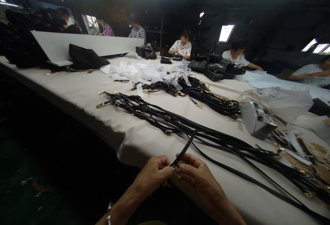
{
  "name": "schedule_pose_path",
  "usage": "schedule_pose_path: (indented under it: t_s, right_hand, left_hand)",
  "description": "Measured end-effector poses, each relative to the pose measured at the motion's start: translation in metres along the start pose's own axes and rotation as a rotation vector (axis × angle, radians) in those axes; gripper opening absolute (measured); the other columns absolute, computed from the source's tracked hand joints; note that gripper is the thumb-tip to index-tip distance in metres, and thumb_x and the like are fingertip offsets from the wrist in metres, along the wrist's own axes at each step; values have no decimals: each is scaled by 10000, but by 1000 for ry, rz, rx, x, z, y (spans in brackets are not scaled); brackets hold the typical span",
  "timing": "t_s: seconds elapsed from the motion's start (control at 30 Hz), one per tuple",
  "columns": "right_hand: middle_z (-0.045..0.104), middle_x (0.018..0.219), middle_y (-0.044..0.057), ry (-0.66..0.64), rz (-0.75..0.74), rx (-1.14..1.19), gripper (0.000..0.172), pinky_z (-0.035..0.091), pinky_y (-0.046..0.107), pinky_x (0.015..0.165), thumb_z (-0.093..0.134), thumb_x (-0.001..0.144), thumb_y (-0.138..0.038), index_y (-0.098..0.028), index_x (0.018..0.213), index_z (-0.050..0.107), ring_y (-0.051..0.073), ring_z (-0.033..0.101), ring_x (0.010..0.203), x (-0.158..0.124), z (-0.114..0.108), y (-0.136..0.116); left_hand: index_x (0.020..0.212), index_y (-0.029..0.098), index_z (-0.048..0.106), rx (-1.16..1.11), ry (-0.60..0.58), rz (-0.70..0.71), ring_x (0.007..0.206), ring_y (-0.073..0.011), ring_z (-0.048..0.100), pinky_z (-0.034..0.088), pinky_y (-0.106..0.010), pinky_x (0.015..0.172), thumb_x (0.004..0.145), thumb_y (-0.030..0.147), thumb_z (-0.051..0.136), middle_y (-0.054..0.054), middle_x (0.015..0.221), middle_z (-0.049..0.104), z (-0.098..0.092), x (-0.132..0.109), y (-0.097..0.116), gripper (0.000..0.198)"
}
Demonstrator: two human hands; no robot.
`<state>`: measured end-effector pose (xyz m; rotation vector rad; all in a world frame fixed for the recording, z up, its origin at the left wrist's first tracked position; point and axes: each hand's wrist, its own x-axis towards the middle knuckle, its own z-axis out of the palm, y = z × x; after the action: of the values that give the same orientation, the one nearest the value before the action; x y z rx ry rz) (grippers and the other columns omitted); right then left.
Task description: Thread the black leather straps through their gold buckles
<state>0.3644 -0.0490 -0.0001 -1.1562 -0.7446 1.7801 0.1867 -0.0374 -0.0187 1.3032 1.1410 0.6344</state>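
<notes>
Just off the table's front edge, my left hand (157,170) and my right hand (194,170) meet at a black strap (186,148). Its punched end slants up to the right between them, and gold-coloured metal shows where the fingers pinch. Both hands are closed on it; the rest of this strap is partly hidden by the fingers. Beyond the hands, a long bundle of black straps (203,132) with gold buckles and clips runs across the cloth toward the lower right.
Behind lie another strap heap (211,99), crumpled white wrapping (144,70) and black handbags (213,65). A grey metal tape dispenser (254,120) stands right, beside a clear plastic bag (286,99). A white panel (85,46) rises at left. Several people sit along the far side.
</notes>
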Motion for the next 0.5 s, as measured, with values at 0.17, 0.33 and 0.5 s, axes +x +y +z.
schedule_pose_path:
  t_s: [0.17,0.33,0.5]
  right_hand:
    - [672,690,7,13,-21,-30,286,516,214,625,807,746,-288,-112,941,692,115,618,648,2,0,-5]
    - [707,768,30,81,-27,28,301,523,219,608,831,736,-278,-132,944,669,145,665,707,4,-6,1]
    - [715,786,43,42,15,103,300,506,193,591,853,722,-269,-122,931,697,134,662,703,-1,-6,4]
  left_hand:
    - [742,153,599,22,-22,-13,419,-79,412,281,-189,428,797,296,561,63,485,510,0,-3,2,158]
    - [996,134,641,-69,-20,2,461,-87,450,310,-185,436,851,400,557,11,613,628,1,-7,12,314]
    - [1082,136,598,-129,-7,18,434,-70,407,293,-180,432,890,355,491,16,631,633,3,-8,14,311]
